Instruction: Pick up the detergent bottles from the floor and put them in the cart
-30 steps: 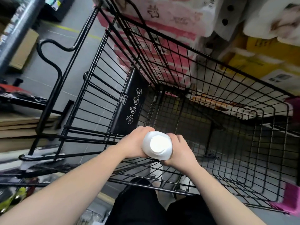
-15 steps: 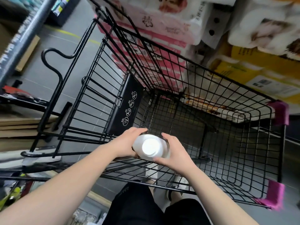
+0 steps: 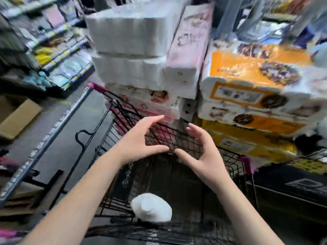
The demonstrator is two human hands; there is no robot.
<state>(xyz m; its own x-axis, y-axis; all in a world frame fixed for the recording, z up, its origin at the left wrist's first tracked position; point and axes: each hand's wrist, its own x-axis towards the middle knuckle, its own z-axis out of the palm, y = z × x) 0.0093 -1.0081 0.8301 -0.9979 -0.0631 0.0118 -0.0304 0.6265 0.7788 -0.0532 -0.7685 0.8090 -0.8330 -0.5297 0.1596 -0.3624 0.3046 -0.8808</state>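
Note:
A white detergent bottle (image 3: 151,207) stands inside the black wire cart (image 3: 235,167), near the cart's close end, seen from above with its cap toward me. My left hand (image 3: 139,140) and my right hand (image 3: 203,151) hover above the basket, well over the bottle, palms facing each other. Both have relaxed, spread fingers and hold nothing. The frame is motion-blurred.
The cart's grey handle bar (image 3: 44,149) with pink end caps runs along the left. Stacked packs of tissue paper (image 3: 134,55) and orange-labelled packs (image 3: 256,82) rise just beyond the cart. Store shelves (image 3: 53,43) and a cardboard box (image 3: 19,117) lie at left.
Both hands let go of the white bottle, which now sits low in the cart. The hands rose and spread apart, and the camera view tilted upward toward the stacked packs.

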